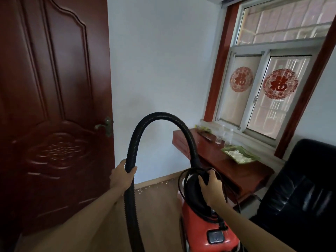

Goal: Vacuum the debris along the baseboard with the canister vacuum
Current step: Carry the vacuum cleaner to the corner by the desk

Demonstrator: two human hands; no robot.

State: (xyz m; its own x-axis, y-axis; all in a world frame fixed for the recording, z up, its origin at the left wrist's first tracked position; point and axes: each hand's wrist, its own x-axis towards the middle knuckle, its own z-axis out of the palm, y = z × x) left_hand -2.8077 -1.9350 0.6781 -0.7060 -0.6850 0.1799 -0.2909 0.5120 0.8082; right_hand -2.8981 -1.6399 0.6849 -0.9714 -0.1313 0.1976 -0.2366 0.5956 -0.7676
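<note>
While it sits under the right hand, canister vacuum: near, right of centre; red hard-plastic shell, rounded, with a black switch panel on top. Whether it touches the floor is hidden.
Hose: black, ribbed and flexible; arches high from the canister's far end, then drops on the left and leaves the bottom of the view. Nozzle not in view.
Cord: thin black loops bundled at the handle.
Right hand: fingers curled over the black carry handle, some cord loops caught with it.
Left hand: fingers and thumb wrapped round the hose's descending side.
Handling: the body is probably fairly heavy and rigid, best carried by the handle. The hose likely bends and springs back, so a grip nearer the nozzle should steer better. The loose cord may snag.
Debris: small pale flecks, likely light, scattered on the floor just beside the baseboard, far from the canister.
Baseboard: low light-wood strip at the foot of the white wall.
Floor: brown wood-grain boards, smooth.
Door: left, dark red carved wood.
Table: right, glossy red-brown wood, under the window.
Tray: green, holding white shreds, on the table.
Chair: near right, black padded leather.
</note>
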